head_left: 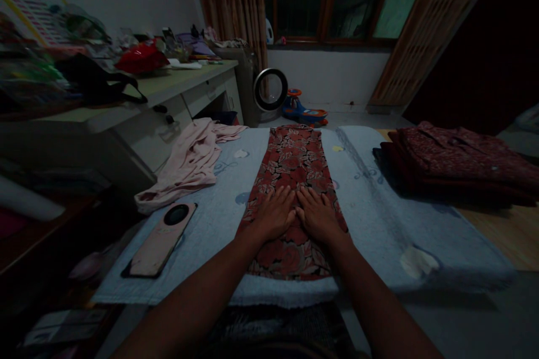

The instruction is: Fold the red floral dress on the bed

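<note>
A red floral garment [290, 160], folded into a long narrow strip, lies flat on a light blue cloth [366, 224] in front of me. My left hand [275, 212] rests palm down on its left half, fingers stretched out. Beside it my right hand [318, 214] lies flat on the right half, fingers also extended. The thumbs come close together near the middle of the fabric. Neither hand grips anything. What kind of garment it is, I cannot tell from the folded shape.
A phone [162, 241] lies at the left, below a crumpled pink garment [189, 160]. Folded dark red clothes [458, 162] are stacked on the right. A cluttered desk [168, 87] stands at the left; a round fan [270, 90] and a blue ride-on toy [301, 109] are beyond.
</note>
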A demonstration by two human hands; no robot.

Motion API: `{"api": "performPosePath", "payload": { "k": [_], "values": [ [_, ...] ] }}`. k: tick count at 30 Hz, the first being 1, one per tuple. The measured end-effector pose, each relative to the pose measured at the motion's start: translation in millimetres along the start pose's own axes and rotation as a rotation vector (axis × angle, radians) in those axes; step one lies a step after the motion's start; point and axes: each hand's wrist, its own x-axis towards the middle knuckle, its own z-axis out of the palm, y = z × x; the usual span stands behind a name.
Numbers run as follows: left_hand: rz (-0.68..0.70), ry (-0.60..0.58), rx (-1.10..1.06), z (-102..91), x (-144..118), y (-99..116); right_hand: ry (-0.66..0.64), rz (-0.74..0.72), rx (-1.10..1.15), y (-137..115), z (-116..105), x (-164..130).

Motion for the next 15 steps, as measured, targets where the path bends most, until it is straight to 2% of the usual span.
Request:
{"api": "performPosePath", "payload": {
  "k": [15],
  "values": [
    [-0.069, 0.066, 0.068, 4.6, -3, -14, -0.038, 0.015, 0.007, -1, -4, 0]
  ]
}}
